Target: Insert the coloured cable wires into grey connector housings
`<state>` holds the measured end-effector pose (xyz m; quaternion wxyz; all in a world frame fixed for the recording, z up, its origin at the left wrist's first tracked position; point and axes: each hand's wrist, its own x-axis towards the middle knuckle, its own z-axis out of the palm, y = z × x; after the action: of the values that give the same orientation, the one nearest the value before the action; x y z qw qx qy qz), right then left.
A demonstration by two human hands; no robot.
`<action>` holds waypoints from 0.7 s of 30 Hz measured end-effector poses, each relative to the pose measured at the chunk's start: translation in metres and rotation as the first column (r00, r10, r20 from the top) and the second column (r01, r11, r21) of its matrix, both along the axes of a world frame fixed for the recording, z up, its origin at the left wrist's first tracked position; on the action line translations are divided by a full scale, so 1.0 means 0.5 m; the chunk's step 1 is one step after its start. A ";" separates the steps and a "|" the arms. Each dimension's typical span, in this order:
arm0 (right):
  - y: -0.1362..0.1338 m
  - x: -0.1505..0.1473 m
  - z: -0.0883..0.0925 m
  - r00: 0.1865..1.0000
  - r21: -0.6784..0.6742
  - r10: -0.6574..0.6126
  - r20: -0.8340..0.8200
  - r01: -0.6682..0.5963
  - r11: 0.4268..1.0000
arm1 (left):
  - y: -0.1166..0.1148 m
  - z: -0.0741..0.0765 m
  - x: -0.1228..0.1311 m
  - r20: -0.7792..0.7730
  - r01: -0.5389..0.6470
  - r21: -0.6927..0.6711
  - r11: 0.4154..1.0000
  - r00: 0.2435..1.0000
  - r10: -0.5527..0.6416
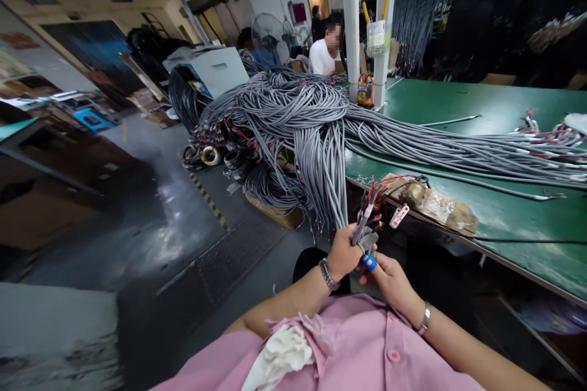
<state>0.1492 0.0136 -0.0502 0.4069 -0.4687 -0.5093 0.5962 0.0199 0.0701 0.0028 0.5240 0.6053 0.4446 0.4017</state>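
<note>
My left hand (343, 252) is closed around the end of a grey cable (362, 225) whose stripped red, green and black wires (373, 192) fan out above my fist. My right hand (389, 278) sits just beside it, fingers curled toward the same cable end, with a blue cover (369, 262) on one fingertip. Both hands hover in front of my pink shirt, below the edge of the green table (504, 214). A thick bundle of grey cables (321, 159) hangs over that edge right above my hands.
Long grey cables (458, 146) lie across the green table toward coloured wire ends at the right. A tape-wrapped block (435, 203) sits at the table edge. White posts (351, 24) stand behind the pile. A person in white (323, 52) sits at the back. Grey floor lies left.
</note>
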 end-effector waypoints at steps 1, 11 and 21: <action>-0.001 0.004 0.006 1.000 0.016 0.004 0.006 -0.004 1.000 | 0.000 0.002 -0.001 -0.006 0.011 0.004 1.000 1.000 -0.011; 0.009 0.053 0.044 0.963 0.260 -0.267 -0.032 0.266 0.928 | 0.007 -0.018 -0.031 -0.174 0.289 0.093 0.953 0.947 -0.270; 0.011 0.060 0.063 0.943 0.292 -0.320 0.091 0.281 0.914 | -0.006 -0.026 -0.043 -0.383 0.348 0.226 0.910 0.890 -0.246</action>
<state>0.1791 0.0190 -0.0188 0.5191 -0.5201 -0.5355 0.4163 -0.0015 0.0669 -0.0101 0.3993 0.7976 0.3674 0.2636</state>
